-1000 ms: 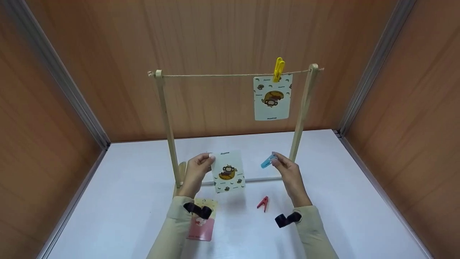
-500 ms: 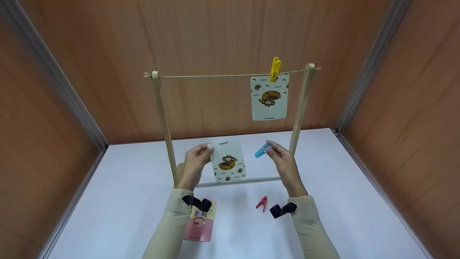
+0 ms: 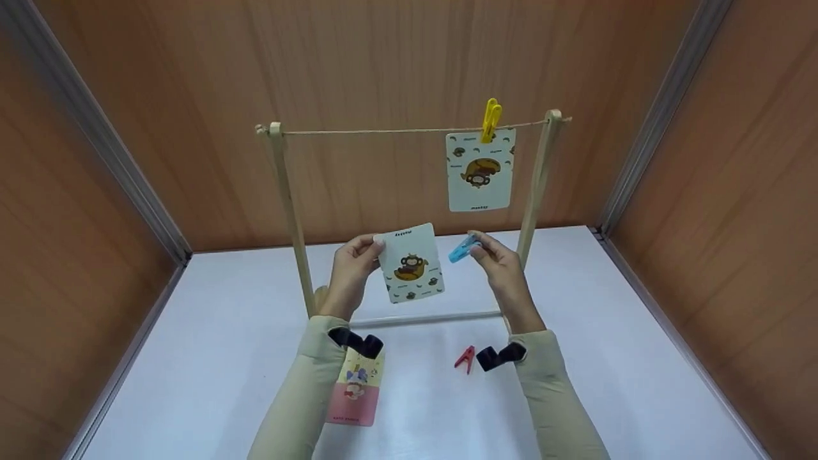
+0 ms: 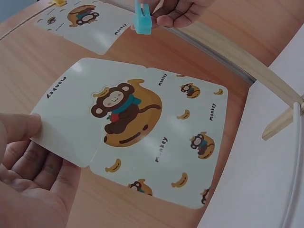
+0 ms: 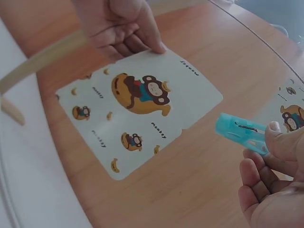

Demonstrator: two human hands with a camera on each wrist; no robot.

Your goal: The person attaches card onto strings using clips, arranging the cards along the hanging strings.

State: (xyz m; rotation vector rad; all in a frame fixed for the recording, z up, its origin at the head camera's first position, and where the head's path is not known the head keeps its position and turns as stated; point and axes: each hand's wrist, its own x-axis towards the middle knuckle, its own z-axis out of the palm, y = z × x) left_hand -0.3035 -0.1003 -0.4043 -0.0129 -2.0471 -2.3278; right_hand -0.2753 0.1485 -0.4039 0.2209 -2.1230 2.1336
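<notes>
Between thumb and fingers my left hand [image 3: 353, 271] pinches a monkey card [image 3: 412, 265] by its upper left corner, the word at its top upside down. The left wrist view shows the card [image 4: 133, 128] bent slightly along a crease. My right hand [image 3: 505, 275] grips a light blue clothespin [image 3: 463, 248] just right of the card, not touching it. In the right wrist view the clothespin [image 5: 240, 129] points toward the card. Above both hands a cord [image 3: 370, 131] runs between two wooden posts. A second monkey card [image 3: 479, 176] hangs from it, held by a yellow clothespin [image 3: 491, 121].
On the white table [image 3: 192, 358], a red clothespin [image 3: 465, 360] lies in front of the frame's base bar [image 3: 434, 318]. A pink and yellow card [image 3: 353, 396] lies partly under my left forearm. Wooden posts [image 3: 291, 211] stand at either side, with wood panels behind.
Both hands have risen toward the cord, carrying the monkey card and the blue clothespin. The card has tilted a little, and the clothespin has come closer to it.
</notes>
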